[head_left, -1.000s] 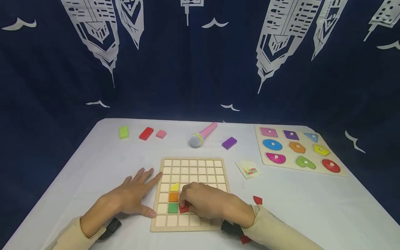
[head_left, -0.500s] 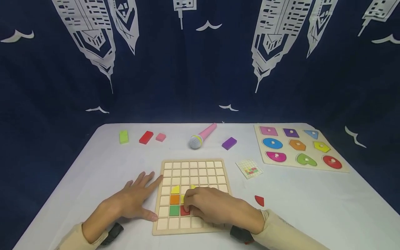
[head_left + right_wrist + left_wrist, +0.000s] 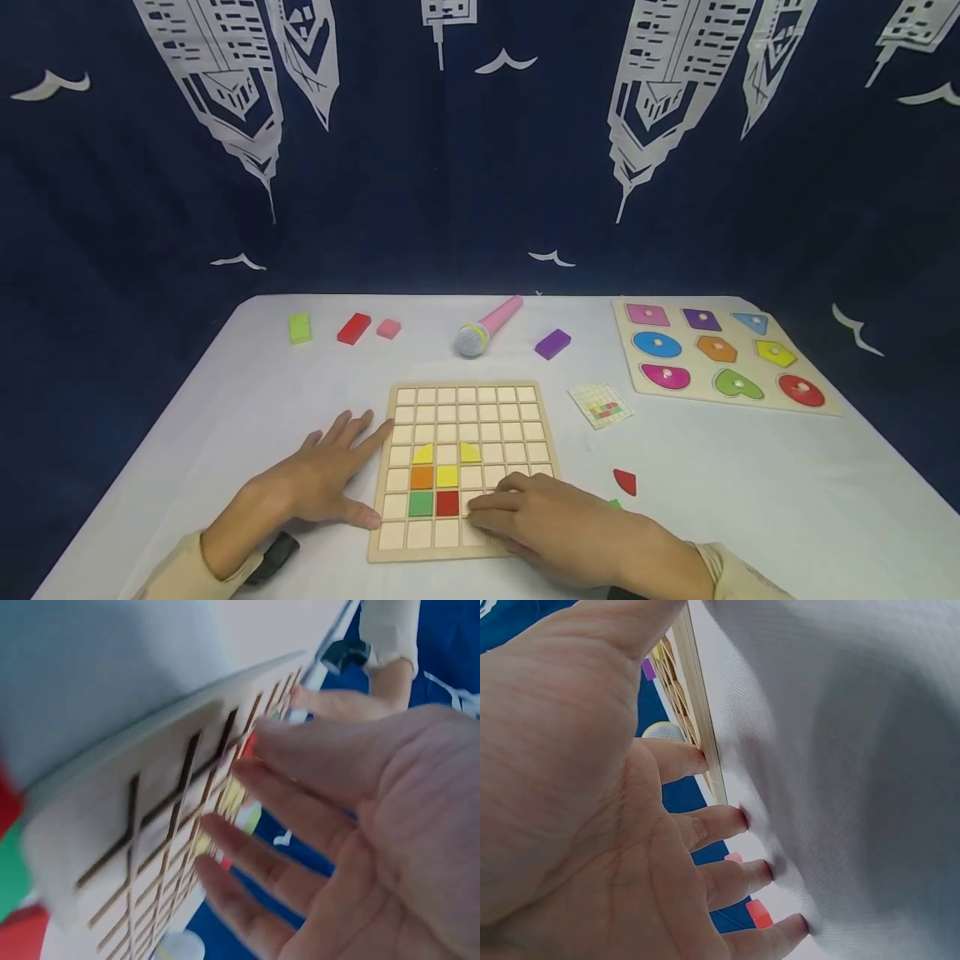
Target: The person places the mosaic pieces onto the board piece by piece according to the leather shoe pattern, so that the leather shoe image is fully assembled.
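Observation:
A wooden grid board [image 3: 447, 533] lies on the white table. In its cells sit a green square [image 3: 421, 503], a red square [image 3: 447, 503], an orange square [image 3: 422, 477], a yellow square [image 3: 447, 476] and two yellow quarter-round pieces, one of them [image 3: 470, 452] on the right. My left hand [image 3: 318, 479] rests spread at the board's left edge, thumb and index finger touching the frame. My right hand [image 3: 558, 525] hovers over the board's lower right, just right of the red square; its fingers look relaxed and hold nothing in the right wrist view.
Right of the board lie a small pattern card [image 3: 601, 405], a red quarter-round piece [image 3: 625, 482] and a partly hidden green piece [image 3: 615, 503]. Further back are a shape puzzle [image 3: 720, 396], a pink toy microphone [image 3: 487, 326], a purple block [image 3: 552, 344] and a red block [image 3: 354, 328].
My right hand has let go of the red square, leaving it flat in its cell beside the green one, and has moved right. The left hand stays at the board's edge.

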Available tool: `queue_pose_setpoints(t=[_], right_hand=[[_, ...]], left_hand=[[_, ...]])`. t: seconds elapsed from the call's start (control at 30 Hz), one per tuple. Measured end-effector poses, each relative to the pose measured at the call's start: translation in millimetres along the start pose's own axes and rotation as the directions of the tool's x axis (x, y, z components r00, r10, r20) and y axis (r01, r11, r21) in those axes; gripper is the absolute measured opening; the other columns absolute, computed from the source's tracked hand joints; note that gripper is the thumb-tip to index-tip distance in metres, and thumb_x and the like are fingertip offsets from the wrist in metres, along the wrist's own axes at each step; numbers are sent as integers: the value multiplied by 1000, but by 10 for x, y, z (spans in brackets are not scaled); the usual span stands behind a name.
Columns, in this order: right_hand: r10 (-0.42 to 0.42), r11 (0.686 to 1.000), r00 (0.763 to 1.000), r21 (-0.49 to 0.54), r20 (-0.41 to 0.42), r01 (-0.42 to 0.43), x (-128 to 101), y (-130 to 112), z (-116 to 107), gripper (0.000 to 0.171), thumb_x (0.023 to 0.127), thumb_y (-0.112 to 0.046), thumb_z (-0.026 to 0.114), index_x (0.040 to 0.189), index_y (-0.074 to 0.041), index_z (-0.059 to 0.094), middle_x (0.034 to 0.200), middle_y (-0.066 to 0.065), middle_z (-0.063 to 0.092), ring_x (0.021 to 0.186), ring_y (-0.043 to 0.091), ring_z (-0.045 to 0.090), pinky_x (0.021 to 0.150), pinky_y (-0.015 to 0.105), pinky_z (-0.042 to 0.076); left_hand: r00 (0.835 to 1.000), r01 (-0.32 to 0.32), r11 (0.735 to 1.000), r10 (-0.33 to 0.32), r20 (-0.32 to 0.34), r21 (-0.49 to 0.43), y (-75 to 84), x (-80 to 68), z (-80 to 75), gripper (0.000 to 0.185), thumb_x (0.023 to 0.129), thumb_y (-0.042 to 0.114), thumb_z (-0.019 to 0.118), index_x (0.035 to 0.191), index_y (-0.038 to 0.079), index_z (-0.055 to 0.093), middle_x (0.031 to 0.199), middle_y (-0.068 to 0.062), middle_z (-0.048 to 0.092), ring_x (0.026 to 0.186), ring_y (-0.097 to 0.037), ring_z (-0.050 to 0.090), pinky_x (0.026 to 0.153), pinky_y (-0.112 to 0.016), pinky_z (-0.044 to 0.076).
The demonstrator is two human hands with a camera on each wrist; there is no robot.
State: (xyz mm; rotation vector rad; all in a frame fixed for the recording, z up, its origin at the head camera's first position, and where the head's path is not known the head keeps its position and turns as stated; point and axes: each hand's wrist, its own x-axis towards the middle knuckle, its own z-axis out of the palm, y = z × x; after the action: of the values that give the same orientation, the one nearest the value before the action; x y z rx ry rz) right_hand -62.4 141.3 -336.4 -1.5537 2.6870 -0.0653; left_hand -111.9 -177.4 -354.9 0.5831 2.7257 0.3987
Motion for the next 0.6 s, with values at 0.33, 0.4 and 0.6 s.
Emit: queue_pose_setpoints(t=[0.33,0.4,0.6], right_hand=[[151,764,978,611,143,-207,-511,376,-105,40,91,-38,73,130,-32,65,130,-17,63,117,6,57,101,31,50],[127,698,987,699,97,-159,-603,456,-41,37,90,-35,75,125,-29,68,128,-12,66,114,8,59,100,29,48],[180,632,982,757,64,-165,-793,538,151,28,85,-34,80,111,-31,73,125,-8,65,118,8,55,100,26,41]], left_hand=[[1000,11,1000,-11,14,0,8,7,-21,123,62,59,86,160,14,25,165,-24,19,151,-51,10,113,-75,15],[1000,13,1000,-13,16,-1,8,9,-22,123,63,59,86,160,14,25,165,-23,19,151,-51,10,113,-75,15],[1000,14,1000,-13,25,-8,8,2,-11,122,63,58,86,160,15,25,165,-23,19,151,-51,9,114,-75,15]])
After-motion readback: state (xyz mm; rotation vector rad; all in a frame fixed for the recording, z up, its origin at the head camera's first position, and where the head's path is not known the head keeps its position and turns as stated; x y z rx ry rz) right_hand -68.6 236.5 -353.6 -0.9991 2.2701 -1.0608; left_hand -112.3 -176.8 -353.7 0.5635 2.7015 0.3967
